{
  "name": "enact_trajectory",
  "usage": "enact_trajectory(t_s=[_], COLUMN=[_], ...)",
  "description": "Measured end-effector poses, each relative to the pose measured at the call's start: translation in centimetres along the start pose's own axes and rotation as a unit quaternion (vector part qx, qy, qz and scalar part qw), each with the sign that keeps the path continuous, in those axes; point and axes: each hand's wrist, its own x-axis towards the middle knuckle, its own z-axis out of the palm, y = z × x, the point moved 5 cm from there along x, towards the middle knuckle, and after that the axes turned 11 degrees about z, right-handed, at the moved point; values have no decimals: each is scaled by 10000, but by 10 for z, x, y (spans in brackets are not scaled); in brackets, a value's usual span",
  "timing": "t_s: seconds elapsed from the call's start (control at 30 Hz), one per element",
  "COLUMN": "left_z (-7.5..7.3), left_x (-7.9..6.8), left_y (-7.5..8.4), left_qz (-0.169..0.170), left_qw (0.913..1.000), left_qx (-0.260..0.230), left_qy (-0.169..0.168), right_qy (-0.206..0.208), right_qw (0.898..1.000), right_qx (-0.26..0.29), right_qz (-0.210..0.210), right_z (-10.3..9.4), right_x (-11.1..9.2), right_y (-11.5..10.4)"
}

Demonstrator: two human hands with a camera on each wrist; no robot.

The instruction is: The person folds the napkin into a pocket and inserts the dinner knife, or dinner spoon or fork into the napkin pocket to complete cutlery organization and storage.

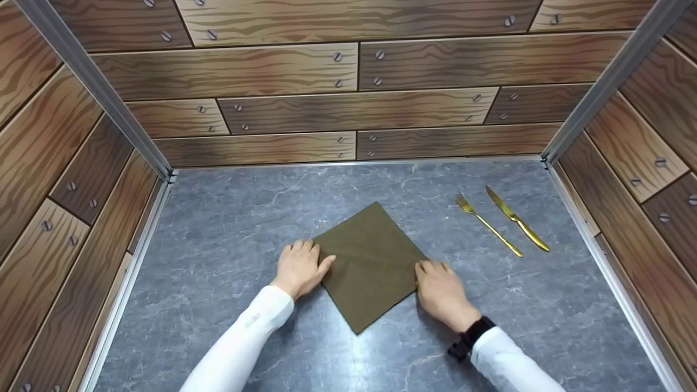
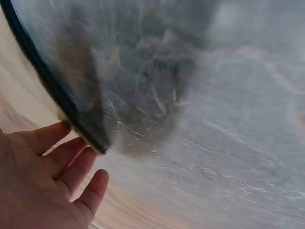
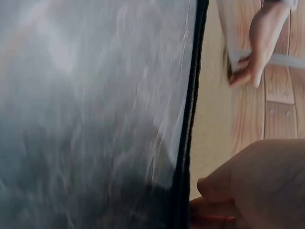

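Observation:
An olive-brown cloth napkin lies as a square with its corners pointing near, far, left and right. At its left corner is my left hand, thumb spread over the cloth. In the left wrist view, the fingers look fairly straight and meet the napkin's dark edge. The right hand covers the right corner with bent fingers. In the right wrist view, the curled right hand grips at the napkin's edge; part of its fingers is hidden there.
To the right of the napkin lie a gold fork and a gold knife, side by side and slanted. The grey marbled tabletop is enclosed by wood-patterned panels at the back and both sides. A black band circles the right wrist.

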Motion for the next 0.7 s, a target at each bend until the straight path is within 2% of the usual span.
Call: enact_trajectory(t_s=[0.23,0.4,0.57,0.7], left_z=[-8,-6,-2,2], left_x=[-33,-54,-65,-68], left_y=[22,45,67,79], left_qz=[290,507,765,914], left_qw=[9988,9963,9951,9952], left_qx=[241,475,377,134], left_qy=[317,510,506,321], right_qy=[-179,-272,-577,-781], right_qw=[9998,9996,9982,9968], right_qx=[-27,-83,-143,-134], right_qz=[25,17,42,-48], right_z=[3,0,0,1], right_x=[29,52,77,94], right_y=[13,13,10,6])
